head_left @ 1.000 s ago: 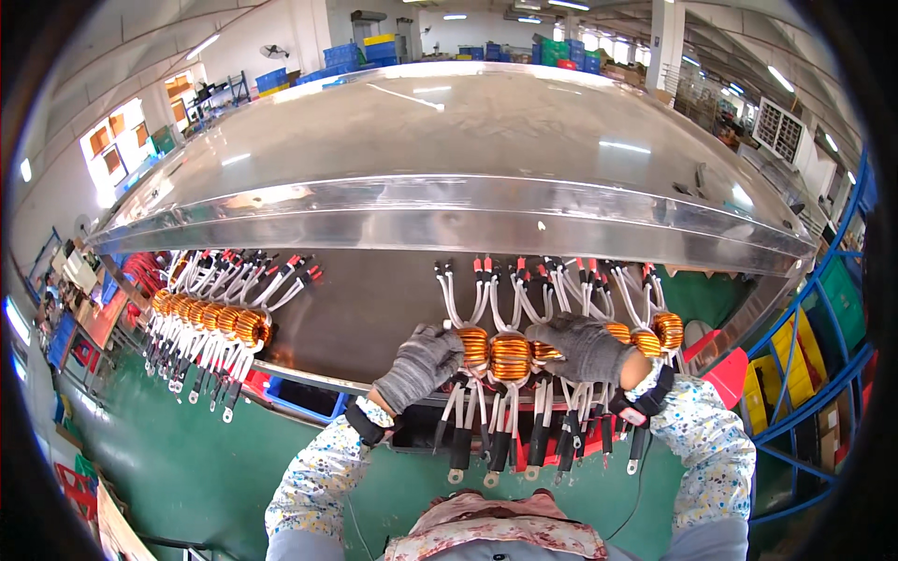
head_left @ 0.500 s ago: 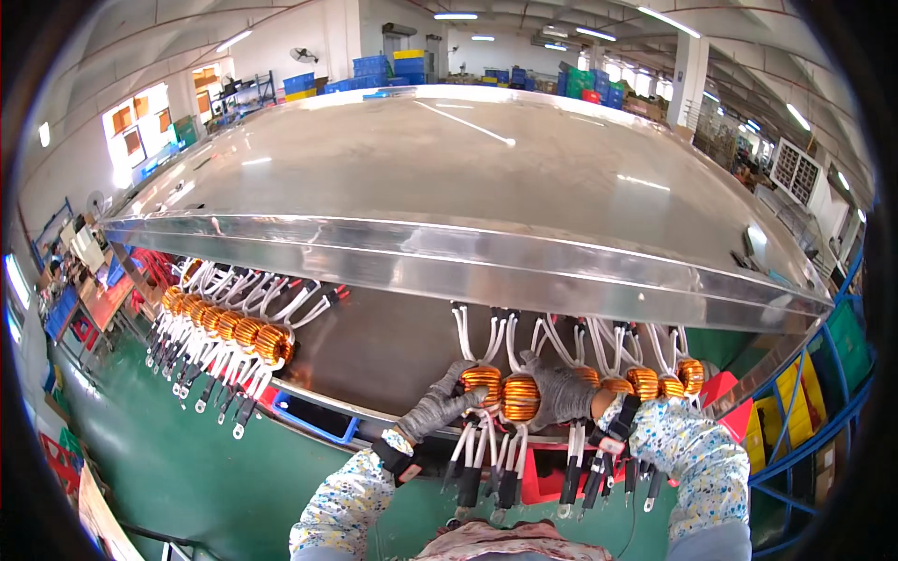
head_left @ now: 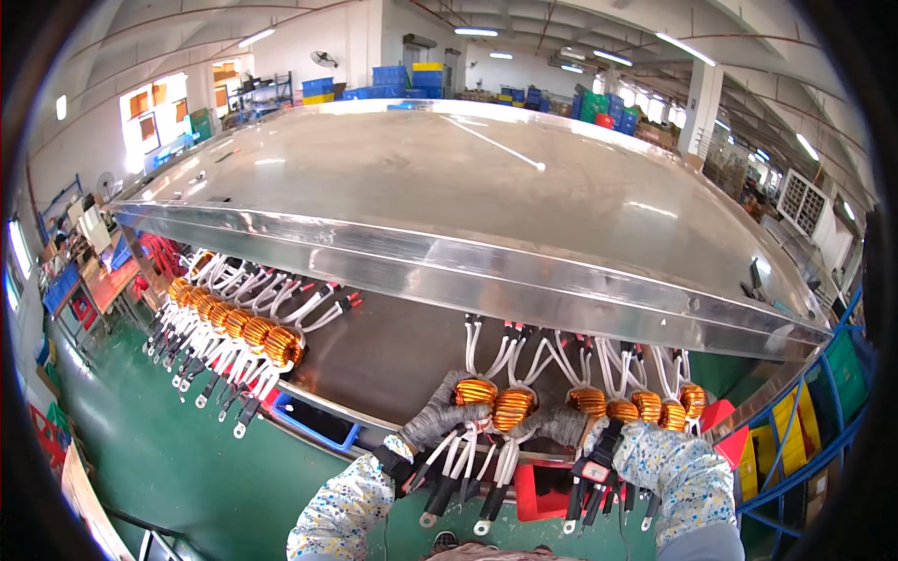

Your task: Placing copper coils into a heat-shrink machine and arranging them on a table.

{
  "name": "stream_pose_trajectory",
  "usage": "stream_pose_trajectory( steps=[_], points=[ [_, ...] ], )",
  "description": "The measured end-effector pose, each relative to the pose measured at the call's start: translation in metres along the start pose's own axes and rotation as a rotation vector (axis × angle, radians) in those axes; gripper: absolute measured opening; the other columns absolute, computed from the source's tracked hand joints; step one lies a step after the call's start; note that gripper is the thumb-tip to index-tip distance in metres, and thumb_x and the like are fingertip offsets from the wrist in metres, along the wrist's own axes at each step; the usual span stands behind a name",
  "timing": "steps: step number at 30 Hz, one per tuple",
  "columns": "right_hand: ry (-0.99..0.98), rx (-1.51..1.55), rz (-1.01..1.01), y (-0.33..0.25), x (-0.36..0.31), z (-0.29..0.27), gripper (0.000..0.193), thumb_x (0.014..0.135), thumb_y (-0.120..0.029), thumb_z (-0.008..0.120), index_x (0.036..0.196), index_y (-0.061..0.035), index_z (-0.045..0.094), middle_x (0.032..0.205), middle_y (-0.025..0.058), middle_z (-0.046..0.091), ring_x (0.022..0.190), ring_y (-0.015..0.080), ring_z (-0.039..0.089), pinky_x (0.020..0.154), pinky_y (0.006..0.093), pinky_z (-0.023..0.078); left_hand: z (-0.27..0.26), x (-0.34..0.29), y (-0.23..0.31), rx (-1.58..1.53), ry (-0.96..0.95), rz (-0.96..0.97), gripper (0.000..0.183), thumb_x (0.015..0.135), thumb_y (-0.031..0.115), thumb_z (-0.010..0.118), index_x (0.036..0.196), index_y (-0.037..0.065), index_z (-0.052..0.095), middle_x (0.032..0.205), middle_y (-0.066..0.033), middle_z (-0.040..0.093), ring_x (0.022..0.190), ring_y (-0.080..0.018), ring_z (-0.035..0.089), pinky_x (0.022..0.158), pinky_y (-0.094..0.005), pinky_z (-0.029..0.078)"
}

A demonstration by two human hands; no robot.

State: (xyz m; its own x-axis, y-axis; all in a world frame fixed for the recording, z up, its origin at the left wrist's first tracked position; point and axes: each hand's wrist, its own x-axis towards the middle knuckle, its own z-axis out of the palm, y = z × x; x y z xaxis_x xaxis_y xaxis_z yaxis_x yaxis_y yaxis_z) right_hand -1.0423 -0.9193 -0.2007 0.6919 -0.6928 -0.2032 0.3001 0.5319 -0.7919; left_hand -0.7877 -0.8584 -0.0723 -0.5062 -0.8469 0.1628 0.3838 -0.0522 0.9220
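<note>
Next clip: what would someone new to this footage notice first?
First, the big shiny metal table filling the middle of the view. Next, the copper-wound coils with white leads: one row lines its left front edge, and another group sits at the near edge. There the gloved left hand and right hand grip two coils.

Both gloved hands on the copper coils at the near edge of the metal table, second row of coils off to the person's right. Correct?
Not quite. In the head view the second row of coils lies to the person's left, not right. The rest holds: the gloved left hand and right hand are on the copper coils at the near edge of the metal table.
</note>
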Motion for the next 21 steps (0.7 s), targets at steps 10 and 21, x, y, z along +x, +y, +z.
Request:
stream_pose_trajectory(
  steps=[10, 21],
  points=[
    [-0.081, 0.088, -0.156, -0.076, -0.077, 0.169, 0.062, 0.066, -0.014, 0.074, 0.122, -0.0054, 0.049, 0.11, 0.0088, 0.06, 0.108, 0.0214, 0.056, 0.099, 0.0368, 0.042, 0.048, -0.059, 0.087, -0.042, 0.018, 0.062, 0.053, 0.078, 0.018, 0.073, 0.12, 0.006, 0.043, 0.117, -0.0103, 0.054, 0.111, -0.0204, 0.052, 0.097, -0.0358, 0.043],
    [-0.158, -0.428, -0.29, -0.037, -0.138, 0.197, 0.089, 0.049, -0.003, 0.087, 0.12, -0.0051, 0.034, 0.111, 0.0064, 0.051, 0.103, 0.017, 0.053, 0.089, 0.033, 0.047, 0.15, -0.145, 0.045, 0.087, 0.502, 0.085, 0.062, 0.064, 0.015, 0.079, 0.115, 0.005, 0.045, 0.107, -0.0097, 0.057, 0.098, -0.0198, 0.058, 0.082, -0.0303, 0.05]
  ],
)
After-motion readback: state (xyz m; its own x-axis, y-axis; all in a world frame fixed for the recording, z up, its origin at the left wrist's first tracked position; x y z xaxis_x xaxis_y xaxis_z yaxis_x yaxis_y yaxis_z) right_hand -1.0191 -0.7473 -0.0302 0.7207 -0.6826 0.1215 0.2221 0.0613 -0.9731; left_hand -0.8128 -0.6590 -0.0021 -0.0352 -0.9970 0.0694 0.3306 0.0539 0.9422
